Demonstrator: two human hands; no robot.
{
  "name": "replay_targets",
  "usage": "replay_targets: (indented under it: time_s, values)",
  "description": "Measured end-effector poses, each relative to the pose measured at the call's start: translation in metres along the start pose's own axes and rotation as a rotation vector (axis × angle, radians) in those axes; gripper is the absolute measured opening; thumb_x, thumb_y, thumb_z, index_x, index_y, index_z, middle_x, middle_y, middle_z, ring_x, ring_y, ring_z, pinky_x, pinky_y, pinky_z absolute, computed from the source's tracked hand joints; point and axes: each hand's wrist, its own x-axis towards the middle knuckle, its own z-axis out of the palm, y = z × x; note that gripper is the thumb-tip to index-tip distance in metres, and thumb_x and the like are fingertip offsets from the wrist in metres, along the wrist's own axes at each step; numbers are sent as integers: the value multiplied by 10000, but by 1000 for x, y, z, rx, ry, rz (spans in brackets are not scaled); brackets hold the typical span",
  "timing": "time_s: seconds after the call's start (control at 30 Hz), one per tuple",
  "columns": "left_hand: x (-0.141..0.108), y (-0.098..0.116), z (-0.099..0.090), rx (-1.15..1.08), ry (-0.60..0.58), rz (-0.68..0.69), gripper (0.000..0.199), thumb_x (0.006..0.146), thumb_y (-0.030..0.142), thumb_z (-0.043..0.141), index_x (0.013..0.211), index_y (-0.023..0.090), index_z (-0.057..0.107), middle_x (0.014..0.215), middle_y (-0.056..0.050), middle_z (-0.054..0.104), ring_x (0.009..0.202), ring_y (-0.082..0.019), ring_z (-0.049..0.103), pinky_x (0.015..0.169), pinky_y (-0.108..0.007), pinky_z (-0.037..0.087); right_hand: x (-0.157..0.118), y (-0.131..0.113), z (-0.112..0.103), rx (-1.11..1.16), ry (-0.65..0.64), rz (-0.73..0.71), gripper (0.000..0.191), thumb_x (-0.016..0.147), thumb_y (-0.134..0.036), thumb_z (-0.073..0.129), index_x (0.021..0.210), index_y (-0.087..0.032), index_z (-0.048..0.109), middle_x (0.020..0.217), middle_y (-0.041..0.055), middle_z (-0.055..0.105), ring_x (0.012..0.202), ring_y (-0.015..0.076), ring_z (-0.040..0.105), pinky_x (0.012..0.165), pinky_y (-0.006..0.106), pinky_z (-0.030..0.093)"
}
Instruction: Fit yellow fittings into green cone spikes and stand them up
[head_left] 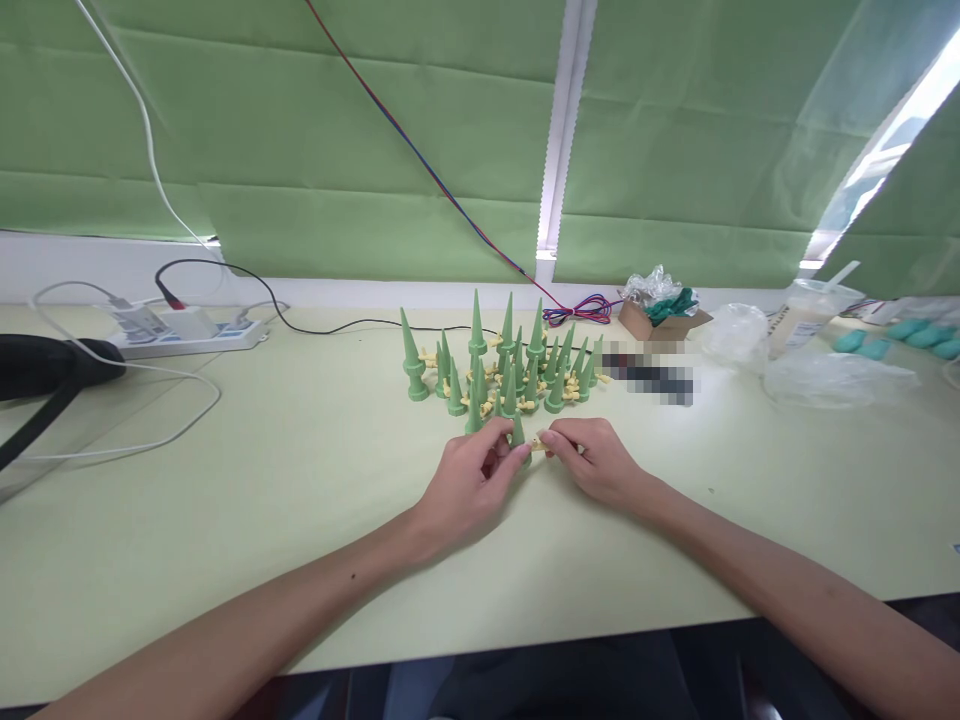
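Note:
My left hand [472, 480] is closed around a green cone-shaped piece [517, 430] near the front of a cluster. The fingers of my right hand [596, 462] pinch a small pale yellow piece [537, 445], held against the side of that cone. What the yellow piece is exactly is too small to tell. Just behind my hands stand several more green cones [476, 325] with round stepped bases, upright and close together. Small yellow pieces [427, 357] show among and on them. My fingers hide part of the held cone's base.
A white power strip [195, 338] with plugs and cables lies at the left, near a black object [52, 365]. To the right are a cardboard box [660, 325], plastic bags [832, 380], a drink cup [806, 315] and teal objects [862, 343]. Coiled wires [585, 309] lie behind the cones.

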Motion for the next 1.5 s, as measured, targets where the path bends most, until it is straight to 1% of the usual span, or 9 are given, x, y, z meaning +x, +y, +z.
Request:
replay_targets:
  time_s: [0.13, 0.3, 0.4, 0.7, 1.07, 1.17, 1.27, 1.37, 1.5]
  values:
    - [0, 0, 0, 11, 9, 0, 202, 948, 363, 515, 832, 198, 504, 607, 54, 492, 530, -89, 427, 511, -220, 322, 0, -2, -2, 8, -13, 38, 435, 1023, -366, 369, 660, -181, 523, 575, -12, 509, 535, 109, 435, 546, 241, 335]
    - [2, -1, -1, 29, 64, -17, 221, 947, 379, 514, 825, 195, 512, 625, 44, 522, 544, -94, 455, 528, -221, 344, -1, -6, -4, 69, 7, 47, 193, 966, -356, 517, 990, -185, 602, 710, 3, 597, 601, 125, 504, 575, 234, 405]
    - [3, -2, -1, 32, 86, -15, 218, 944, 384, 517, 839, 193, 521, 618, 45, 520, 535, -93, 449, 523, -221, 346, -3, -7, -4, 94, -10, 3, 165, 951, -313, 541, 1045, -183, 582, 765, 14, 602, 605, 124, 503, 579, 237, 421]
    - [1, -1, -1, 33, 38, -16, 208, 948, 380, 515, 859, 194, 539, 628, 41, 552, 545, -94, 467, 519, -223, 339, -2, -7, -5, 79, -51, 8, 128, 969, -275, 505, 901, -187, 567, 706, -5, 557, 610, 120, 478, 568, 237, 373]
    - [2, -3, 0, 36, 34, 47, 245, 948, 352, 524, 768, 191, 482, 591, 55, 467, 518, -81, 400, 488, -215, 305, -3, -2, -3, 50, -76, -28, 309, 997, -297, 444, 708, -190, 459, 617, -32, 450, 564, 103, 396, 568, 236, 316]
    - [1, -3, 0, 55, 35, 112, 242, 946, 316, 528, 748, 189, 473, 583, 54, 458, 521, -81, 390, 487, -211, 305, -3, -1, -2, 26, -97, -25, 387, 1016, -328, 391, 654, -192, 402, 573, -42, 391, 530, 99, 357, 559, 245, 294]
    - [-1, -3, 1, 78, 26, 202, 144, 943, 270, 529, 824, 191, 522, 594, 55, 463, 530, -83, 387, 500, -206, 322, -3, 1, -2, 38, -129, 2, 454, 1038, -354, 314, 619, -189, 370, 545, -42, 378, 502, 94, 341, 556, 249, 289]
    - [-1, -2, 1, 92, 28, 237, 70, 942, 246, 529, 898, 196, 549, 604, 58, 468, 531, -83, 385, 510, -203, 333, -3, 2, -1, 70, -151, 33, 490, 1045, -382, 282, 607, -185, 376, 537, -39, 397, 492, 91, 353, 563, 246, 304]
    - [0, -2, 1, 94, 58, 214, 115, 937, 249, 535, 838, 191, 535, 591, 57, 464, 526, -85, 392, 505, -207, 330, -3, 0, -3, 52, -144, 58, 492, 1047, -385, 265, 635, -184, 443, 536, -36, 425, 503, 101, 390, 576, 252, 319]
